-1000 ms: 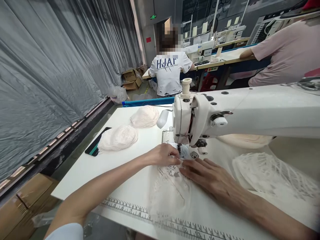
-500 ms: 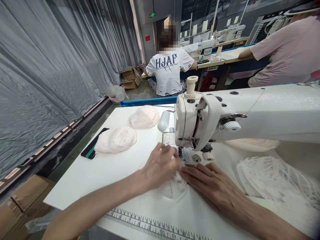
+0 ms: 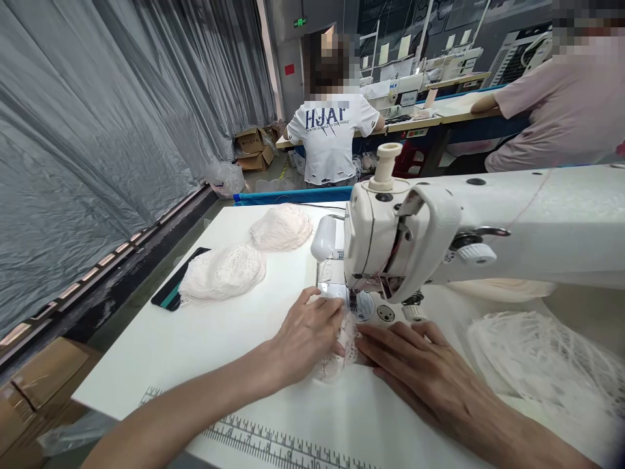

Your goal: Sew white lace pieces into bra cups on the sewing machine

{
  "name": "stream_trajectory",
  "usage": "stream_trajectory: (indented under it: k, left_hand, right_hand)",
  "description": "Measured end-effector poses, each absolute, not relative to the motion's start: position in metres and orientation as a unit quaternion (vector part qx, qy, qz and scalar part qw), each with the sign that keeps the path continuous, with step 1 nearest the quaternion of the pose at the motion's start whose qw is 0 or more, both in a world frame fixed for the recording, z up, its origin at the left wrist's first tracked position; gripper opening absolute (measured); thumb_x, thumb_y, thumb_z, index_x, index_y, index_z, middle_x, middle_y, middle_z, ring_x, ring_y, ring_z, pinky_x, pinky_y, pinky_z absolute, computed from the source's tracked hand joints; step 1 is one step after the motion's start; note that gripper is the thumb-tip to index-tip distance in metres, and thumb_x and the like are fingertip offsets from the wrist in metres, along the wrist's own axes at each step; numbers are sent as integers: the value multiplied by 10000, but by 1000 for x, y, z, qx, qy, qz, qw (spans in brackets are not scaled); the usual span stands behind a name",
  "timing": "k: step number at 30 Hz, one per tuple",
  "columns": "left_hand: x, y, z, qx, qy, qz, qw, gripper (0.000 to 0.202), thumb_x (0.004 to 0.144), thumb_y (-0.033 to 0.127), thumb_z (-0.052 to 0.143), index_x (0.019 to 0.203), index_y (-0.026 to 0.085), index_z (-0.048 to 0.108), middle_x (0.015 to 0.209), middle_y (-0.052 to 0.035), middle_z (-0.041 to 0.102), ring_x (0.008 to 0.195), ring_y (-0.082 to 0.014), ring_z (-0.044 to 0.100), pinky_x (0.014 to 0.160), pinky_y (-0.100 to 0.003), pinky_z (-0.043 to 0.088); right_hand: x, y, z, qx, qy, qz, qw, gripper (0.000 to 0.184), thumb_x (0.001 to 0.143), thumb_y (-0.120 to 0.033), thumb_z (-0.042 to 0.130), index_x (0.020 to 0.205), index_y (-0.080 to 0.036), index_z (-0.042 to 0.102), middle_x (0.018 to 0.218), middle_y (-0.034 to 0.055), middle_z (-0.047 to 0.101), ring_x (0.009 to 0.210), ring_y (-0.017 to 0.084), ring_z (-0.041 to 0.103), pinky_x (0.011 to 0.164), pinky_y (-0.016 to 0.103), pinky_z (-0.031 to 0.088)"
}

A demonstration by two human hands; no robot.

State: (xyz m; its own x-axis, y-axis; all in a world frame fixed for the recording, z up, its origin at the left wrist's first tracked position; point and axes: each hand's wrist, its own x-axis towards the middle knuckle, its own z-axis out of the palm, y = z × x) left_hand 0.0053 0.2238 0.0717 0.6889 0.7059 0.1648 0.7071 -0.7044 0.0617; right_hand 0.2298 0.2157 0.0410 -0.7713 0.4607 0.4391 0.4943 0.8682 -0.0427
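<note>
A small piece of white lace (image 3: 347,339) lies on the white sewing table (image 3: 195,352), just in front of the needle of a white sewing machine (image 3: 374,241). My left hand (image 3: 312,332) grips the lace's left side with curled fingers, its thumb low on the fabric. From the right, my right hand (image 3: 415,358) lies flat, fingers stretched out and tips touching the lace's right edge. The fingers cover part of the lace.
Two lace stacks (image 3: 222,273) (image 3: 280,228) sit at the left, the nearer on a dark phone-like object (image 3: 168,296). More white lace (image 3: 532,352) lies right of the machine. A ruler scale (image 3: 263,440) runs along the front. Two people work at machines beyond.
My left hand has come down from near the needle, its blurred fingers now settled on the lace. The right hand stays about where it was. The view has shifted slightly.
</note>
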Motion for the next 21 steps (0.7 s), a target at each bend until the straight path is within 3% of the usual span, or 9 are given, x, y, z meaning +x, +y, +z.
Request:
stream_trajectory:
  k: [5, 11, 17, 21]
  left_hand:
    - [-2, 244, 64, -931, -351, -100, -25, 370, 876, 400, 561, 1158, 164, 522, 1273, -97, 550, 1095, -185, 564, 1059, -389, 227]
    - [-5, 262, 64, -931, -348, -96, -53, 330, 835, 378, 622, 1085, 170, 559, 1196, -69, 594, 1016, -176, 595, 1058, -409, 224]
    - [-5, 262, 69, -931, -349, -88, -58, 218, 849, 291, 619, 1013, 154, 576, 1182, -77, 601, 1000, -166, 599, 1054, -421, 225]
    - [-6, 247, 66, -936, -327, -127, 1, 185, 894, 129, 510, 1070, 167, 551, 1203, -81, 589, 1022, -146, 580, 1052, -423, 221]
  right_hand:
    - [228, 216, 39, -270, -935, -54, 225, 312, 952, -185, 384, 1208, -170, 563, 1200, 96, 629, 900, 219, 555, 701, 356, 367]
    - [226, 218, 37, -273, -934, -65, 220, 324, 950, -189, 378, 1222, -139, 548, 1200, 102, 631, 886, 225, 559, 672, 358, 388]
    - [227, 219, 32, -272, -935, -70, 216, 335, 953, -212, 387, 1250, -141, 524, 1227, 110, 614, 879, 229, 553, 691, 364, 390]
    - [227, 218, 34, -269, -936, -54, 220, 327, 952, -204, 400, 1248, -134, 520, 1197, 103, 632, 928, 237, 541, 699, 363, 384]
